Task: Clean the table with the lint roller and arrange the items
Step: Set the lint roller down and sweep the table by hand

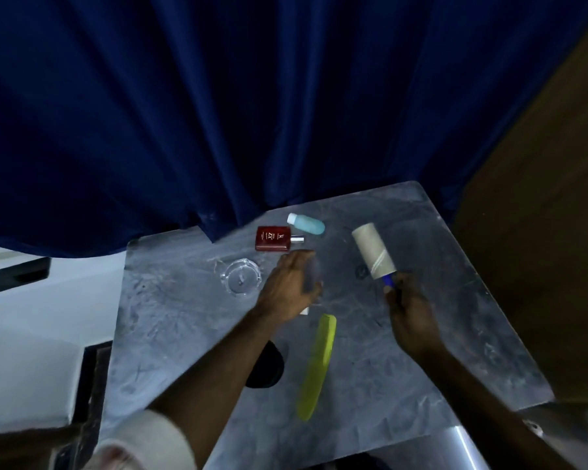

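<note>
My right hand (409, 318) grips the blue handle of the lint roller (374, 255), whose pale roll rests on the grey marble table (190, 317) toward the far right. My left hand (291, 288) is closed around a small dark, blurred object near the table's middle; a white corner shows under the wrist. A red perfume bottle (274, 239) and a blue bottle with a white cap (307, 223) lie at the far edge. A clear glass ashtray (241, 277) sits left of my left hand. A yellow-green comb (316, 366) lies between my forearms.
A dark blue curtain (252, 96) hangs behind the table. A black round object (267, 366) shows beside my left forearm. A white surface (31, 334) lies left of the table, a brown wooden panel (557, 232) to the right.
</note>
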